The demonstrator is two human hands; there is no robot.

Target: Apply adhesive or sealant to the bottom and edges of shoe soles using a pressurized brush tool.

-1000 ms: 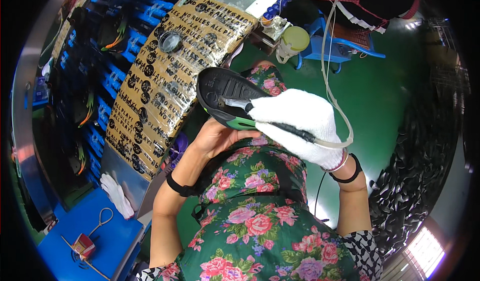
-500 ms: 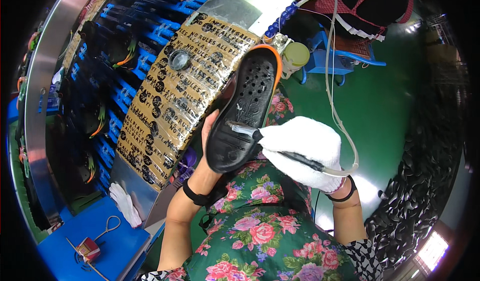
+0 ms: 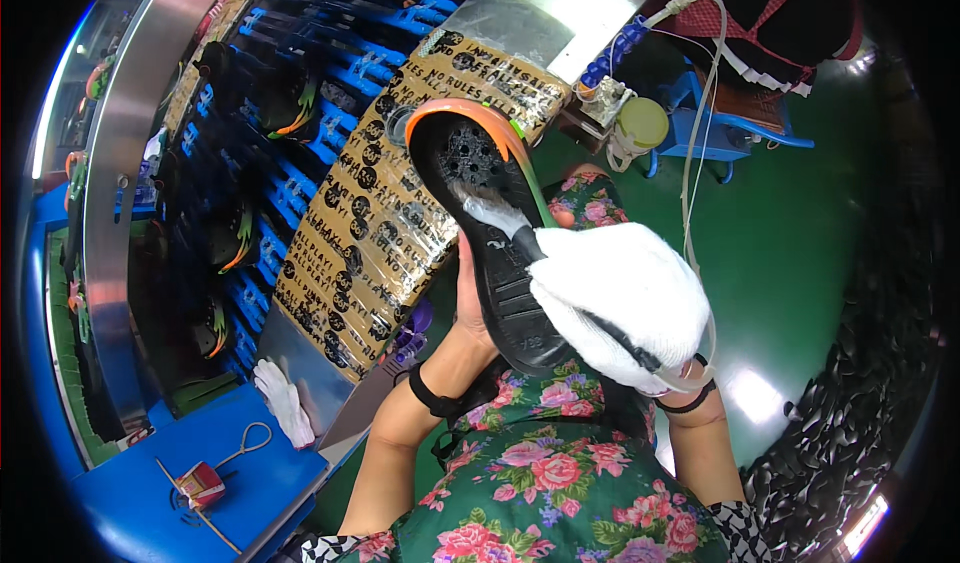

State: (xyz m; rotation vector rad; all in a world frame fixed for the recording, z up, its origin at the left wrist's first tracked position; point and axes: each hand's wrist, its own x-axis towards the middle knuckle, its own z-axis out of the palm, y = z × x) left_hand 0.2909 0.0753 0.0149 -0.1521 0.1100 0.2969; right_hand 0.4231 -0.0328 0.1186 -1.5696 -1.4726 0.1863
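Observation:
My bare left hand (image 3: 470, 293) grips a black shoe sole (image 3: 512, 308) from beneath, with a fingertip showing at its right edge. The sole is tilted, its footbed facing me; small holes dot the toe part and an orange and green rim runs round it. My right hand, in a white knit glove (image 3: 635, 288), is closed round a brush (image 3: 522, 235) with a dark handle. Its pale, wet-looking bristles rest on the footbed just below the holes. A thin clear hose (image 3: 690, 198) runs to the brush handle at the glove.
Behind the sole stands a bench covered in taped brown cardboard (image 3: 345, 233), with a small round dish (image 3: 398, 125) partly hidden. Blue conveyor slats (image 3: 285, 198) carry other soles. A blue table (image 3: 190, 493) holds a white glove (image 3: 283, 403). Black pieces (image 3: 840, 443) are heaped at right.
The sole has swung so its toe points up and left. The brush has moved from the middle of the footbed toward the toe holes. My view has shifted slightly left.

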